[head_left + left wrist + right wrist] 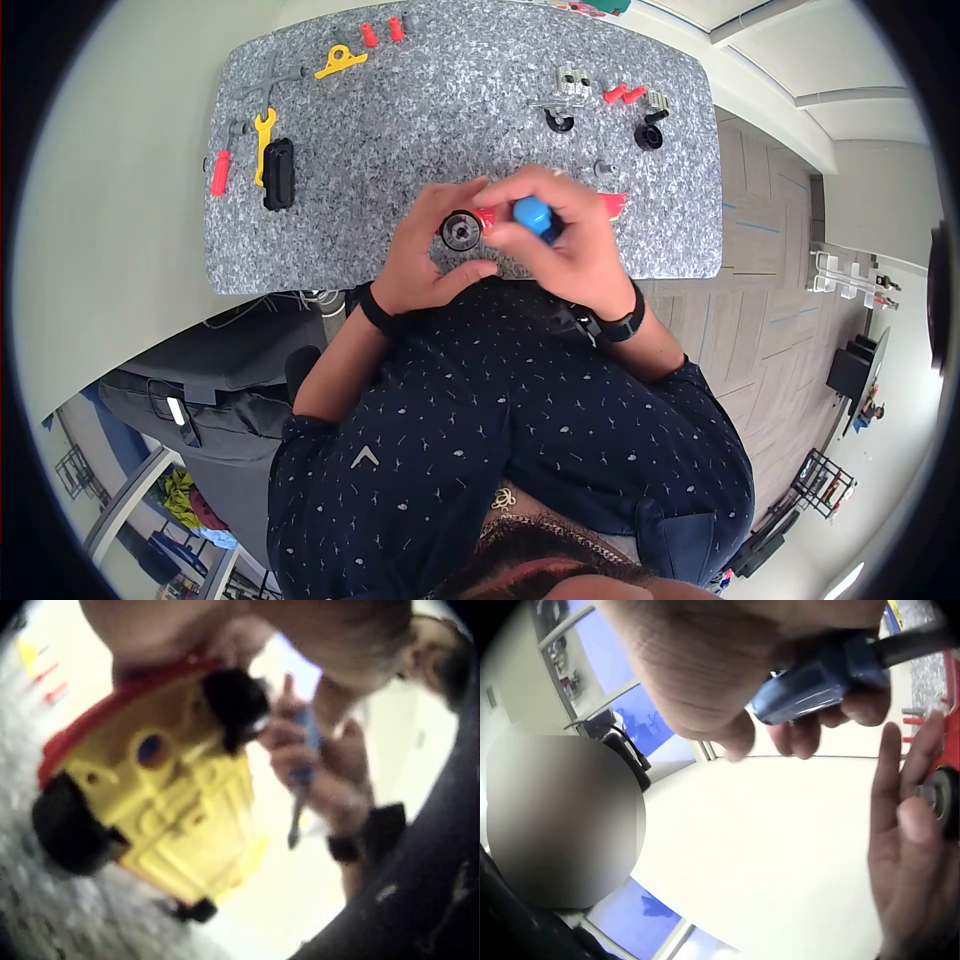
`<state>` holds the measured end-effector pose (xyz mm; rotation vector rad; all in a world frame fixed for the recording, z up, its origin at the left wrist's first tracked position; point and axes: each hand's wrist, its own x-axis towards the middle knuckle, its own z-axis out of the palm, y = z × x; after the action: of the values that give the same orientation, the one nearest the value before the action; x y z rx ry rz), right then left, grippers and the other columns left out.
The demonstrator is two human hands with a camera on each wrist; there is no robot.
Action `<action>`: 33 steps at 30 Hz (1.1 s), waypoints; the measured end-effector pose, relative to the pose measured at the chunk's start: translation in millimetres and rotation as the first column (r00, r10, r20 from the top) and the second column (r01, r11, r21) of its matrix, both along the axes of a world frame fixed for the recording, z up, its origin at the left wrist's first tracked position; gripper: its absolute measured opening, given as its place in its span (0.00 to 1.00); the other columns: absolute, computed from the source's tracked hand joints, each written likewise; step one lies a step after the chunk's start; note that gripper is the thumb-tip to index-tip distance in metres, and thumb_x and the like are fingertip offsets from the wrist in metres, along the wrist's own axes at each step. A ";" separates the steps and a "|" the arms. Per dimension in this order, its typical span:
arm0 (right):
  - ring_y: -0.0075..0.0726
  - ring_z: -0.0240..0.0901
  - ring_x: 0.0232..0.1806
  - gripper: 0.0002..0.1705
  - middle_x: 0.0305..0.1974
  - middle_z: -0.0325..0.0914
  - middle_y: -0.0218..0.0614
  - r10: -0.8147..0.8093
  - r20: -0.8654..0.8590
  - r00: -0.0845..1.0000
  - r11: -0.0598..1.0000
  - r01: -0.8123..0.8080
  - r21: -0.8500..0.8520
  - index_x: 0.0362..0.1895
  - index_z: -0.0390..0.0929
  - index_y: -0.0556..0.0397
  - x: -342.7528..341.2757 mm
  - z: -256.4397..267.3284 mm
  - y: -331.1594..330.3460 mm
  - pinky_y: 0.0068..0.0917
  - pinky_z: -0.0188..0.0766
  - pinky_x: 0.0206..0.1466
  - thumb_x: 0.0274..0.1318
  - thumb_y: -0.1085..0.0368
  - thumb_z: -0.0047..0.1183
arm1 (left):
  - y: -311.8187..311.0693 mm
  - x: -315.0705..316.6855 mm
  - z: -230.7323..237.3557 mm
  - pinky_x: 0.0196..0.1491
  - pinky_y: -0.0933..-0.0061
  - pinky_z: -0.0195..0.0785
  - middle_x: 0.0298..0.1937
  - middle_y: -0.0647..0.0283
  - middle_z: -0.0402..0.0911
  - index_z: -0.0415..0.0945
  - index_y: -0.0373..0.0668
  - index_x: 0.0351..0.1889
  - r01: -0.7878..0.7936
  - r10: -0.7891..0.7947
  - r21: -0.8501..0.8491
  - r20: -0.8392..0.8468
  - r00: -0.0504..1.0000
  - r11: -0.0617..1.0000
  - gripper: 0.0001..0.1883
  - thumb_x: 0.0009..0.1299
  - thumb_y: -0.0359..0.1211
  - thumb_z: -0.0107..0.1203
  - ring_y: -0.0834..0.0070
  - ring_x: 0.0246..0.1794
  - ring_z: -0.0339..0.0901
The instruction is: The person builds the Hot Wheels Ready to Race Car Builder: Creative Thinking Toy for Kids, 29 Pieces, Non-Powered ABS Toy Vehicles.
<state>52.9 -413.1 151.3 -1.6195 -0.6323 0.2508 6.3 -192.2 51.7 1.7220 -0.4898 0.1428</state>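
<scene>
The left hand [425,245] grips the toy [169,802], likely light, stiff, slick plastic, best held between the wheels [67,825]; beside that hand, the right hand [580,245] clamps the screwdriver [532,215].

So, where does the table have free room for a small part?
The widest bare patch lies between the long black part and the wheeled piece, beyond the left hand. A smaller one borders the near-left corner of the table. Crowded: the left edge, with the yellow wrench and red-handled tool; the far right, with red pieces and black wheel.
</scene>
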 end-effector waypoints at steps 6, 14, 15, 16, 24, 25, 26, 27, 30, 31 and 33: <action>0.34 0.81 0.46 0.22 0.45 0.84 0.45 0.071 0.040 0.997 0.857 -0.082 0.508 0.54 0.81 0.61 5.5 1.6 17.5 0.35 0.76 0.51 0.88 0.51 0.54 | -4.5 0.7 -3.8 0.65 0.62 0.76 0.62 0.59 0.85 0.80 0.43 0.70 -0.054 0.055 -0.009 0.029 0.998 0.998 0.34 0.68 0.39 0.81 0.63 0.61 0.83; 0.36 0.80 0.47 0.14 0.48 0.84 0.42 0.060 0.241 0.969 0.930 -0.142 0.339 0.53 0.86 0.56 9.2 -12.6 37.6 0.37 0.76 0.53 0.86 0.59 0.56 | -12.0 -3.2 -8.2 0.59 0.68 0.75 0.55 0.65 0.84 0.79 0.44 0.61 -0.113 0.108 -0.143 -0.043 0.993 0.983 0.26 0.72 0.37 0.80 0.75 0.56 0.81; 0.36 0.80 0.47 0.14 0.48 0.84 0.41 0.071 0.255 0.964 0.929 -0.157 0.336 0.54 0.87 0.56 8.7 -12.2 38.7 0.37 0.76 0.53 0.86 0.58 0.57 | -11.0 -1.2 -11.0 0.59 0.67 0.75 0.56 0.65 0.84 0.78 0.43 0.61 -0.093 0.087 -0.136 -0.048 0.995 0.986 0.26 0.72 0.37 0.80 0.75 0.56 0.81; 0.37 0.80 0.47 0.14 0.48 0.84 0.41 0.082 0.268 0.960 0.928 -0.172 0.332 0.54 0.87 0.56 7.8 -11.0 39.8 0.37 0.76 0.53 0.86 0.58 0.57 | -9.4 1.1 -13.6 0.60 0.67 0.75 0.56 0.65 0.84 0.78 0.43 0.61 -0.072 0.065 -0.130 -0.052 0.996 0.989 0.25 0.72 0.37 0.80 0.75 0.56 0.81; 0.40 0.82 0.50 0.16 0.53 0.85 0.44 0.111 0.278 0.954 0.914 -0.208 0.349 0.60 0.87 0.59 10.4 -8.3 38.1 0.37 0.77 0.56 0.84 0.61 0.55 | -10.1 -3.9 -13.3 0.59 0.67 0.76 0.58 0.64 0.83 0.76 0.41 0.62 -0.129 0.129 -0.126 -0.012 0.992 0.983 0.25 0.74 0.36 0.78 0.74 0.59 0.82; 0.43 0.83 0.51 0.15 0.56 0.86 0.46 0.136 0.257 0.957 0.917 -0.220 0.333 0.62 0.87 0.60 10.3 -7.3 39.2 0.37 0.78 0.58 0.82 0.66 0.56 | -8.3 -6.3 -18.9 0.59 0.67 0.76 0.59 0.63 0.84 0.77 0.41 0.63 -0.160 0.161 -0.099 -0.006 0.987 0.982 0.25 0.74 0.36 0.77 0.74 0.59 0.82; 0.45 0.85 0.53 0.16 0.58 0.86 0.47 0.161 0.236 0.958 0.920 -0.233 0.316 0.64 0.87 0.61 10.4 -5.9 40.0 0.37 0.79 0.59 0.80 0.70 0.57 | -7.8 -8.7 -24.2 0.58 0.66 0.76 0.59 0.63 0.84 0.77 0.41 0.65 -0.166 0.165 -0.097 -0.019 0.986 0.981 0.26 0.75 0.37 0.77 0.73 0.60 0.82; 0.46 0.85 0.54 0.18 0.59 0.86 0.47 0.164 0.257 0.952 0.922 -0.241 0.303 0.66 0.86 0.61 9.9 -2.7 39.3 0.38 0.80 0.60 0.80 0.71 0.56 | -7.3 -11.1 -29.4 0.58 0.65 0.77 0.60 0.62 0.84 0.77 0.40 0.66 -0.172 0.169 -0.095 -0.032 0.985 0.981 0.26 0.76 0.37 0.76 0.72 0.61 0.83; 0.47 0.86 0.56 0.21 0.61 0.87 0.46 0.185 0.307 0.934 0.926 -0.270 0.263 0.71 0.85 0.62 10.8 6.2 32.6 0.40 0.81 0.62 0.79 0.73 0.54 | -3.5 -15.9 -36.7 0.59 0.62 0.77 0.62 0.60 0.85 0.77 0.40 0.70 -0.100 0.094 -0.109 -0.056 0.994 0.989 0.26 0.78 0.38 0.73 0.66 0.62 0.84; 0.47 0.86 0.57 0.22 0.62 0.87 0.47 0.198 0.317 0.927 0.927 -0.283 0.248 0.70 0.85 0.61 13.2 7.1 30.3 0.41 0.82 0.62 0.78 0.74 0.55 | 1.5 -14.6 -35.4 0.60 0.60 0.77 0.63 0.59 0.85 0.78 0.39 0.71 -0.066 0.065 -0.071 -0.014 0.998 0.995 0.26 0.79 0.38 0.72 0.64 0.63 0.84; 0.48 0.87 0.59 0.21 0.65 0.86 0.49 0.226 0.294 0.929 0.934 -0.292 0.206 0.69 0.87 0.60 15.3 8.8 22.8 0.42 0.84 0.62 0.76 0.76 0.57 | 7.1 -11.2 -31.4 0.63 0.58 0.76 0.64 0.57 0.85 0.78 0.39 0.72 -0.009 0.009 0.000 0.038 0.999 1.000 0.25 0.81 0.38 0.69 0.60 0.64 0.84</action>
<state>68.2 -390.4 160.1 -1.3359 -1.0492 0.1415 -4.9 -185.1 20.3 1.7244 -0.5096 0.1826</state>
